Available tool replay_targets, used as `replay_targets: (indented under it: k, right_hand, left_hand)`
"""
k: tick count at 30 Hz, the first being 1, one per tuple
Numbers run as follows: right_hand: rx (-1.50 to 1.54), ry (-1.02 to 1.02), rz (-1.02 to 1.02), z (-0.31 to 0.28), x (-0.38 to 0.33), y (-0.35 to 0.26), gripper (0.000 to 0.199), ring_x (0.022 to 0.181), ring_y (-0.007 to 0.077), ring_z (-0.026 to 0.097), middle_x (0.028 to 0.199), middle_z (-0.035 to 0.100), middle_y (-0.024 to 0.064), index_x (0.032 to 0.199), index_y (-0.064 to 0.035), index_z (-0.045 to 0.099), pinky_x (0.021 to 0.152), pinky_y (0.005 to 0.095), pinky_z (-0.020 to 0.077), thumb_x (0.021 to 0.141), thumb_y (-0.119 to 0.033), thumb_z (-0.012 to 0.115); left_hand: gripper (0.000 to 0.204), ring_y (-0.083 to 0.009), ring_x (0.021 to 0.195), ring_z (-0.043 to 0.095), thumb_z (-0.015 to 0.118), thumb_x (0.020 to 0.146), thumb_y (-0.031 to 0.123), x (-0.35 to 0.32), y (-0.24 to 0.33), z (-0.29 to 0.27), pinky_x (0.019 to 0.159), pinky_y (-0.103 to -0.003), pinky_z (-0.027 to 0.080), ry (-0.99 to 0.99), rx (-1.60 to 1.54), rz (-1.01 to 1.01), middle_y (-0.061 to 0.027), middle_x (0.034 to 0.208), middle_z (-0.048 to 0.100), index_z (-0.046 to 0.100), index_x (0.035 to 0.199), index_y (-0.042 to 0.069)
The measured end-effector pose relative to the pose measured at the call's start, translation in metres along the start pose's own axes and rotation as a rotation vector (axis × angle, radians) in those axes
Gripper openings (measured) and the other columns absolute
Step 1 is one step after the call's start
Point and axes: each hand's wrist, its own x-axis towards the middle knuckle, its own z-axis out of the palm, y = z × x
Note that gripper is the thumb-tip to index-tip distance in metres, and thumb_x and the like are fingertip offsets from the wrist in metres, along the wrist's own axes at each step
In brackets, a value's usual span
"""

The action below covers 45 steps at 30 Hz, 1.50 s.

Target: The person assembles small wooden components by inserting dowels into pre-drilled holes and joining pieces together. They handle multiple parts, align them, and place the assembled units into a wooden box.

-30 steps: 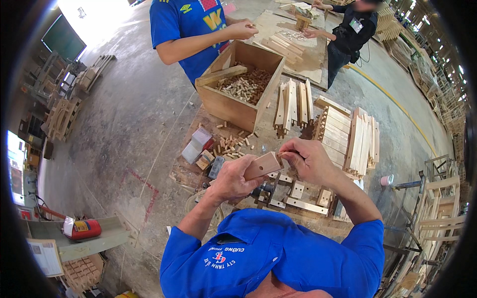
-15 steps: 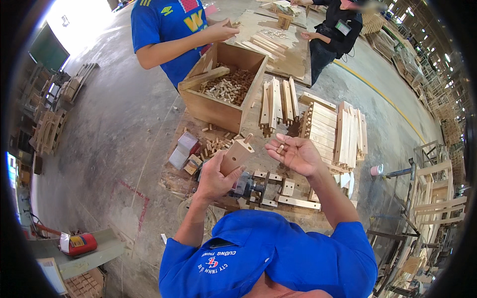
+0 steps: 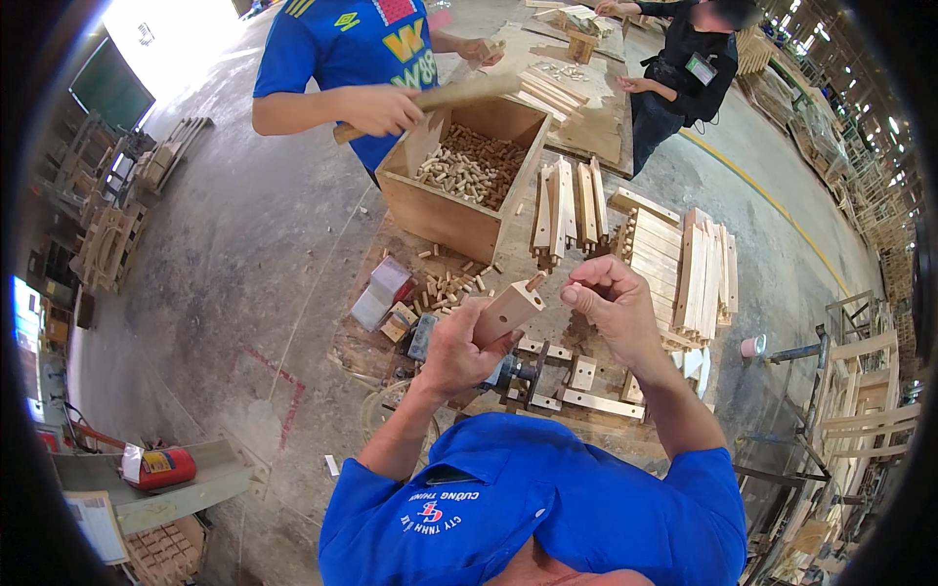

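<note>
My left hand (image 3: 457, 350) is closed around a pale wooden block (image 3: 510, 311) with a round hole in its side. A short dowel (image 3: 536, 279) sticks out of the block's upper end. Just right of that end is my right hand (image 3: 622, 308), thumb and fingertips pinched together. A wooden dowel lay in those fingers a moment ago; the fingers now mostly hide it. Below the block sits a grey and black machine part (image 3: 520, 371), partly covered by my left hand. Loose dowels (image 3: 449, 289) are scattered on the bench left of the block.
A wooden box (image 3: 449, 217) of dowels stands ahead, with a co-worker's hand (image 3: 383, 109) holding a board over it. Wooden bars (image 3: 557, 210) and stacked slats (image 3: 657, 256) lie to the right. Drilled pieces (image 3: 583, 373) lie nearer me. Another person (image 3: 674, 73) sits at the far table.
My right hand has turned over and closed into a pinch by the block's end. The block has tilted a little. The co-worker has lifted the board from the box's edge.
</note>
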Motion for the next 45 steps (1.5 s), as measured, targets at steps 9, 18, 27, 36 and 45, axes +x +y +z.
replay_targets:
  k: [9,18,27,36,45]
  right_hand:
    - [0.099,0.085,-0.048,0.021,-0.006,0.001,0.016,0.094,0.0105,0.070,0.107,0.077,0.0075,0.115,-0.0012,0.066,0.082,0.0265,0.0573,0.101,-0.007,0.072]
    - [0.163,0.327,-0.178,0.039,-0.012,0.021,0.019,0.095,0.0123,0.072,0.104,0.077,0.0097,0.113,0.0000,0.063,0.086,0.0270,0.0573,0.098,-0.002,0.075]
    - [0.043,0.363,-0.233,0.038,-0.025,0.021,0.019,0.099,0.0124,0.071,0.105,0.076,0.0094,0.114,0.0003,0.062,0.088,0.0270,0.0569,0.099,-0.001,0.073]
    - [-0.027,0.410,-0.132,0.027,-0.033,0.024,0.014,0.092,0.0078,0.069,0.100,0.076,0.0066,0.107,0.0000,0.066,0.080,0.0238,0.0546,0.098,-0.005,0.077]
    - [-0.020,0.451,-0.236,0.021,-0.048,0.046,0.015,0.090,0.0059,0.065,0.100,0.073,0.0036,0.110,-0.0002,0.067,0.078,0.0228,0.0531,0.099,-0.005,0.075]
  left_hand:
    - [0.048,-0.0388,0.087,0.073,0.088,0.085,0.022,-0.001,0.002,0.009,0.072,-0.046,0.057,0.046,0.115,0.084,-0.0177,0.101,0.072,0.063,0.122,0.004]
    - [0.049,-0.0382,0.090,0.076,0.087,0.087,0.022,-0.003,0.005,0.022,0.073,-0.043,0.060,0.103,0.226,0.139,-0.0191,0.105,0.074,0.061,0.124,0.004]
    - [0.052,-0.0400,0.086,0.070,0.085,0.085,0.016,-0.005,0.003,0.033,0.069,-0.048,0.055,0.089,0.198,0.174,-0.0186,0.102,0.069,0.056,0.127,0.002]
    - [0.056,-0.0402,0.090,0.070,0.087,0.080,0.013,-0.003,0.003,0.037,0.073,-0.049,0.056,0.078,0.292,0.239,-0.0193,0.106,0.070,0.057,0.126,0.003]
    - [0.056,-0.0417,0.090,0.069,0.088,0.079,0.014,-0.003,-0.001,0.050,0.074,-0.048,0.056,0.002,0.193,0.217,-0.0197,0.106,0.069,0.057,0.125,0.003]
